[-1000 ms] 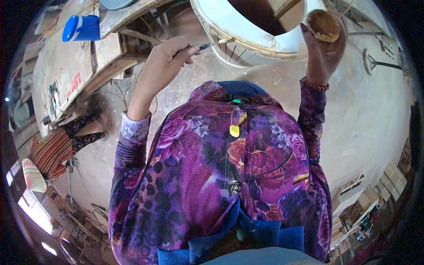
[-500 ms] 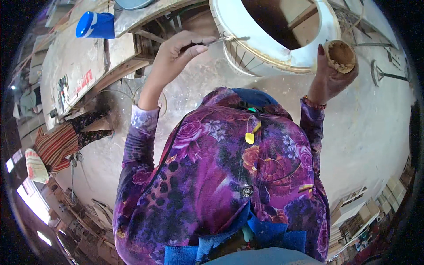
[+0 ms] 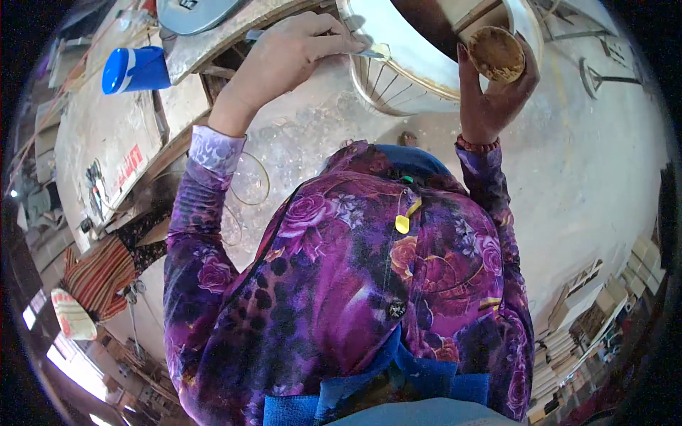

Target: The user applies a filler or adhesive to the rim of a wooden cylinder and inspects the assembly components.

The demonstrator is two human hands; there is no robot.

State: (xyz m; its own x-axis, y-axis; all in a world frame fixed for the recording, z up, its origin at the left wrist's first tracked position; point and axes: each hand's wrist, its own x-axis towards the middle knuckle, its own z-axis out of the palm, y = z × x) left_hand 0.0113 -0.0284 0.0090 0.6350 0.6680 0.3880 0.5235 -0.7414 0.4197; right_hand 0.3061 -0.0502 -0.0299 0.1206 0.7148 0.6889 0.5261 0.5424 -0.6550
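While the left hand (image 3: 295, 55) pinches a tool (image 3: 371, 53), the right hand (image 3: 490, 108) grips a cup (image 3: 496, 55), with a blue tub (image 3: 148, 69) upper left.

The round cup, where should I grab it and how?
Probably grip the round cup around its outside, coming from the near side like the right hand: its outline is round, and its open, crusty face points upward.
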